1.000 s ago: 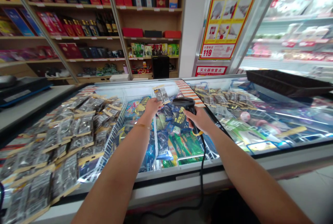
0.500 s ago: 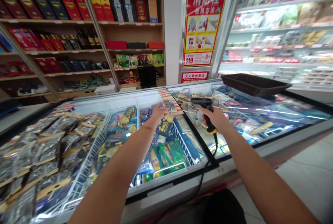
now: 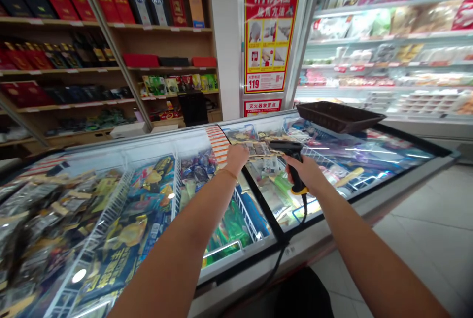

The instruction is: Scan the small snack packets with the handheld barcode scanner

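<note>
By the right hand (image 3: 310,174), a scanner (image 3: 291,149) is gripped right of centre; leftward, packets (image 3: 257,149) are ranged sideways, nearer the left hand (image 3: 237,156), whose hold cannot be told.

Bright, cool white light fills the refrigerated shelves (image 3: 369,39) at right, washing out many of the goods, while the wooden shelves (image 3: 166,45) at left sit in dimmer light. Pale streaks and round white glints lie across the glass of the freezer (image 3: 295,249), and shadow darkens the area below its front edge. Lettering on the red poster (image 3: 273,35) reads crisply; packets (image 3: 40,224) at lower left blur. Wide-angle distortion makes uprights lean outward, and the far right edge darkens.
</note>
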`<state>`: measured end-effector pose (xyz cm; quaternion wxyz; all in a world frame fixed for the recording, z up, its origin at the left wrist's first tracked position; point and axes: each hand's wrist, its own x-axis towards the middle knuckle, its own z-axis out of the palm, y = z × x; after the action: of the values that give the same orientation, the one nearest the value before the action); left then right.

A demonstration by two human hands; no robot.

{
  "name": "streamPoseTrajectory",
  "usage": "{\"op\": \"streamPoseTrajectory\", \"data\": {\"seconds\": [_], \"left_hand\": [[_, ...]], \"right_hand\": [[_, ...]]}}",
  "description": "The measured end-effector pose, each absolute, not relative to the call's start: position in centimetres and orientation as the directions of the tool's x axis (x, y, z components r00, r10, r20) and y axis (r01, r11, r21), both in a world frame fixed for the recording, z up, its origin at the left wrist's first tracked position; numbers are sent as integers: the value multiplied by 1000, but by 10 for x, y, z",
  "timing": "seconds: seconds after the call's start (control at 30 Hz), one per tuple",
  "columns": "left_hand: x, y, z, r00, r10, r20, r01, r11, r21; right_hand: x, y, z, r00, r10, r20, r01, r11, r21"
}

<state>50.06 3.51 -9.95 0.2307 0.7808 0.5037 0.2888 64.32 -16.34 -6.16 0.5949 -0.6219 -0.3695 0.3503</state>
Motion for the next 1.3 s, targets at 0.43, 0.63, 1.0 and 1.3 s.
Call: {"op": "streamPoseTrajectory", "data": {"seconds": [0.43, 0.63, 1.0, 1.3], "left_hand": [[325, 28, -74, 15, 982, 188, 868, -106, 485], [218, 20, -62, -150, 971, 187, 905, 58, 421], [53, 13, -27, -388, 869, 306, 918, 337, 208], [7, 28, -28, -389, 890, 239, 920, 387, 57]], "right_hand": [[532, -125, -55, 276, 959, 66, 73, 48, -996], [464, -109, -55, 170, 984, 56, 41, 50, -998], [416, -97, -84, 104, 994, 45, -11, 46, -999], [425, -100, -92, 73, 997, 38, 55, 34, -998]]}}
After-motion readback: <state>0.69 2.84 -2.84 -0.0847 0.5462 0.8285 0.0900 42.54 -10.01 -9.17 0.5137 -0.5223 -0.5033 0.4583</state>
